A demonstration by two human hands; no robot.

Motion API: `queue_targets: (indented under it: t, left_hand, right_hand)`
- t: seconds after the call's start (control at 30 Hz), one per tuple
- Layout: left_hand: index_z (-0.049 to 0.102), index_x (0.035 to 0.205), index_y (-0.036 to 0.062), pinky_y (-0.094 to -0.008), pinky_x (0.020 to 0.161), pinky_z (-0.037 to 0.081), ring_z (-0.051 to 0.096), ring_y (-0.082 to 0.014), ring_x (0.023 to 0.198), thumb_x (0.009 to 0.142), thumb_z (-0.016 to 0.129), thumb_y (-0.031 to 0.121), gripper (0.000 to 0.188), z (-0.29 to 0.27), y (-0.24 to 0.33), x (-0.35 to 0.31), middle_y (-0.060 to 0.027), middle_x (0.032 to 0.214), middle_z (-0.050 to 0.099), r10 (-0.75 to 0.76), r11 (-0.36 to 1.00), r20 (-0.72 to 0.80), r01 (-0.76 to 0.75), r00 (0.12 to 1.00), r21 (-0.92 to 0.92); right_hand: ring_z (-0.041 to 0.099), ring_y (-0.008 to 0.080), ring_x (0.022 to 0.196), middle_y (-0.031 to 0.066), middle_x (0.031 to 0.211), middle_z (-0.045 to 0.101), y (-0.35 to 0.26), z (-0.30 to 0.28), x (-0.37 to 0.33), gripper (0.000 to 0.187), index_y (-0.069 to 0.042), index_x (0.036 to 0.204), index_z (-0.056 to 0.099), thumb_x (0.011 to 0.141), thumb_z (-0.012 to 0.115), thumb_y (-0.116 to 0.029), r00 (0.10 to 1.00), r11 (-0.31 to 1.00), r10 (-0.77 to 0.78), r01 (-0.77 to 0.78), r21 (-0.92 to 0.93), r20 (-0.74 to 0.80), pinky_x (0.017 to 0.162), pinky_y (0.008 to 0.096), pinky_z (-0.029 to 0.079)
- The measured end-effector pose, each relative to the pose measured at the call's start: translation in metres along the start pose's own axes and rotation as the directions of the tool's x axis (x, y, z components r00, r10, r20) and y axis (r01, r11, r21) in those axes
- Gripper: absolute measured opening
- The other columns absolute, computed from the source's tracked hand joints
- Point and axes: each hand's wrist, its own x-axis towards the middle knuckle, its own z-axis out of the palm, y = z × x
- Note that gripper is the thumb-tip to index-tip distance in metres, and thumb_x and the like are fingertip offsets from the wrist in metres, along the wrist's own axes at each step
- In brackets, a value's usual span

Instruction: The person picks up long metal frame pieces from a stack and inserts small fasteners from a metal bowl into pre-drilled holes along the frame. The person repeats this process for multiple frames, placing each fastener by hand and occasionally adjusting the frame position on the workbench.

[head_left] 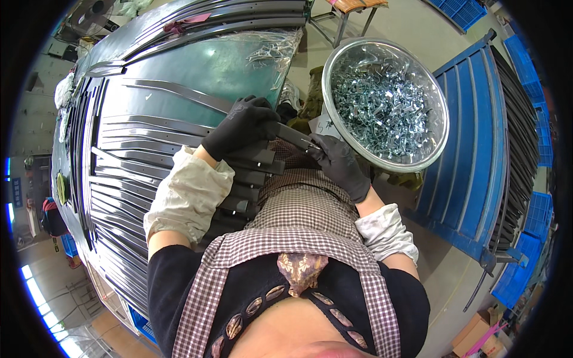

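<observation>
My left hand [243, 126], in a black glove, is closed around a long black strip [291, 136] near its end. The strip runs back over the green table [197, 71] on my left. My right hand [341, 166], gloved too, pinches the strip's end in front of my checked apron. A small shiny bit shows at those fingertips, too small to name. Just beyond my right hand stands a large metal bowl [443, 98] heaped with small shiny metal clips [382, 113]. More black strips [134, 152] lie side by side on the table, several ends jutting past its edge under my left wrist.
A blue metal rack [462, 149] holding dark strips [514, 143] stands at my right. Blue crates [540, 134] line the far right. A stool [352, 9] is at the back. Curved strips [221, 18] and a clump of clear plastic [277, 51] lie on the table's far side.
</observation>
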Motion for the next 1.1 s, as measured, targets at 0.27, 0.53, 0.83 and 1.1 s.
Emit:
queue_targets:
  t: [0.27,0.53,0.83,1.1]
  left_hand:
    - [0.074,0.097,0.0059,-0.0406,0.089,0.048,0.062,-0.0305,0.095,0.074,0.074,0.012,0.024,-0.008,0.008,0.000,-0.0101,0.093,0.067,-0.016,0.999,0.018,0.017,1.000,-0.040]
    - [0.074,0.096,0.0055,-0.0402,0.088,0.049,0.063,-0.0309,0.094,0.074,0.077,0.014,0.024,-0.004,0.007,-0.001,-0.0107,0.094,0.068,0.008,0.999,-0.038,-0.010,0.999,-0.039]
    - [0.074,0.096,0.0057,-0.0402,0.090,0.047,0.062,-0.0307,0.094,0.074,0.076,0.016,0.024,-0.004,0.007,0.000,-0.0097,0.094,0.068,0.020,0.999,-0.046,-0.021,0.999,-0.036]
    - [0.073,0.101,0.0064,-0.0401,0.088,0.049,0.062,-0.0303,0.096,0.075,0.074,0.014,0.027,-0.003,0.001,-0.002,-0.0101,0.097,0.067,0.011,0.999,0.015,-0.012,1.000,0.029]
  right_hand:
    - [0.066,0.0346,0.085,0.0188,0.092,0.068,0.007,0.012,0.006,0.024,-0.001,0.104,0.066,0.092,0.068,-0.022,0.993,0.978,0.082,-0.063,0.197,-0.089,0.074,0.0412,0.052]
    - [0.065,0.0378,0.080,0.0195,0.087,0.067,0.000,-0.018,-0.023,0.017,-0.001,0.097,0.064,0.093,0.062,-0.017,0.998,0.999,0.045,-0.046,-0.015,-0.044,0.072,0.0450,0.051]
    - [0.066,0.0379,0.078,0.0188,0.087,0.067,-0.005,-0.017,-0.014,0.018,-0.003,0.096,0.065,0.093,0.060,-0.019,0.995,0.976,-0.089,0.077,-0.206,-0.049,0.069,0.0466,0.052]
    - [0.066,0.0330,0.071,0.0137,0.079,0.064,-0.022,-0.011,0.006,0.012,-0.006,0.087,0.060,0.088,0.061,-0.018,0.992,0.916,-0.084,0.112,-0.384,0.089,0.064,0.0444,0.052]
